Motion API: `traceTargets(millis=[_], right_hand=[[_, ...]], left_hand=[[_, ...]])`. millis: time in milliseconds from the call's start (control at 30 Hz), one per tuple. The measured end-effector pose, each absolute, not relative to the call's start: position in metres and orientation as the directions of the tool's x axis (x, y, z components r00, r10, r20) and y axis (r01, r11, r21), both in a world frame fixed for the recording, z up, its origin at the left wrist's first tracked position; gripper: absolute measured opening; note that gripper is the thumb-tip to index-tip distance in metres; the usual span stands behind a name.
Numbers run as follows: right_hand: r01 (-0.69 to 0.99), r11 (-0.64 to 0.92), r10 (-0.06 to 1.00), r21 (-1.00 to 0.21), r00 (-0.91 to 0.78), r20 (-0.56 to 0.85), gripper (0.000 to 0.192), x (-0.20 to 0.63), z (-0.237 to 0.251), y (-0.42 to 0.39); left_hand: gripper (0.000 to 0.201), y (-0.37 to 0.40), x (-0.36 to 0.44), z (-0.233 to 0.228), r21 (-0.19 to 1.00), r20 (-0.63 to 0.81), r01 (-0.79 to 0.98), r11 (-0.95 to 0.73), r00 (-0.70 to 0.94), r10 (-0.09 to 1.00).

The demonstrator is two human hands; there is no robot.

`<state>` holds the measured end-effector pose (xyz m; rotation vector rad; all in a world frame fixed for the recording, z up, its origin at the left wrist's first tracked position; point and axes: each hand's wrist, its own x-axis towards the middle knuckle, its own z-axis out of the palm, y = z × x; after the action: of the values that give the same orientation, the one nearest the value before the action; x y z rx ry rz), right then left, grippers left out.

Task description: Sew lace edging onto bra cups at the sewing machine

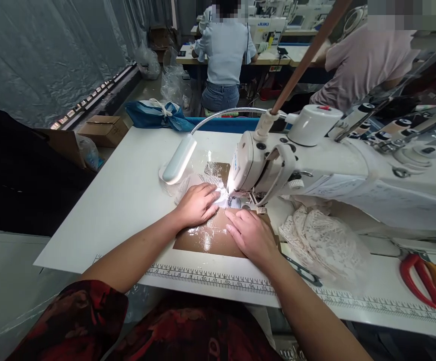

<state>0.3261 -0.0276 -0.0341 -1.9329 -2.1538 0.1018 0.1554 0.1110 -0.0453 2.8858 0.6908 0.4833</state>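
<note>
The white table [127,200] is carrying everything, and the sewing machine [315,170] is standing on it, its head sitting just beyond and to the right of both hands. A pile of white lace [323,240] is lying to the right of the right hand, under the machine arm. The brown plate [206,238] is lying flat beneath both palms. The left hand [197,204] is resting flat with fingers spread loosely, pressing a pale lace piece [206,181] against the table just before the needle area. The right hand [253,235] is lying flat beside it, fingers together, pinching nothing. The lamp head [178,160] is shining just beyond the left hand. Red-handled scissors [421,278] are lying well to the right.
</note>
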Motion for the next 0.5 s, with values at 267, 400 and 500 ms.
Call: traceTargets(millis=[267, 400, 500], right_hand=[[0.993, 0.049, 0.999, -0.111, -0.047, 0.019, 0.026, 0.360, -0.007, -0.097], [0.995, 0.084, 0.991, 0.044, -0.088, 0.103, 0.029, 0.379, -0.025, -0.122], [0.983, 0.154, 0.971, 0.103, -0.170, 0.166, 0.035, 0.386, -0.038, -0.129]], left_hand=[[0.029, 0.116, 0.148, -0.044, 0.326, 0.308, 0.437, -0.838, 0.790, 0.531], [0.021, 0.103, 0.136, -0.032, 0.410, 0.253, 0.338, -0.847, 0.851, 0.461], [0.021, 0.075, 0.125, -0.020, 0.546, 0.179, 0.059, -0.836, 0.966, 0.185]])
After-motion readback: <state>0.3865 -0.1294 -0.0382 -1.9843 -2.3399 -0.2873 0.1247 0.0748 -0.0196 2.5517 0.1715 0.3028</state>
